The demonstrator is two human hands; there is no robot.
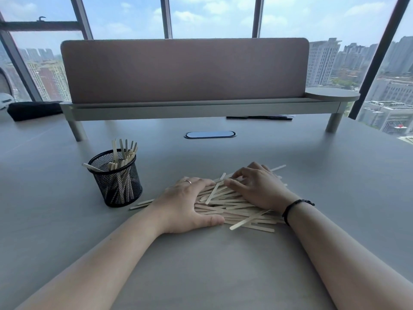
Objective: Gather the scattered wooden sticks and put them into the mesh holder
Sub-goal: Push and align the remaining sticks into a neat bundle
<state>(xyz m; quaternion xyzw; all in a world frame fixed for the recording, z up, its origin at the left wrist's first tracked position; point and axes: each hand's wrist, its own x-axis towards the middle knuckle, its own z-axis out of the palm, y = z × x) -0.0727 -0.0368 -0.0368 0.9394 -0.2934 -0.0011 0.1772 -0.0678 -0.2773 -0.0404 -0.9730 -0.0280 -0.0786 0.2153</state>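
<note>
A heap of pale wooden sticks (232,208) lies on the grey desk in front of me. My left hand (187,204) cups the heap's left side, palm down, thumb along its near edge. My right hand (257,186) rests on the right side with fingers curled onto the sticks. Both hands press the pile between them; neither lifts a stick clear of the desk. The black mesh holder (117,180) stands upright to the left of the heap, with several sticks poking out of its top. A few sticks (143,203) stick out under my left wrist toward the holder.
A desk divider panel on a raised shelf (185,108) crosses the back of the desk. An oval cable port (210,134) sits behind the heap. A dark pen or strip (259,117) lies under the shelf. A black pouch (33,109) sits far left.
</note>
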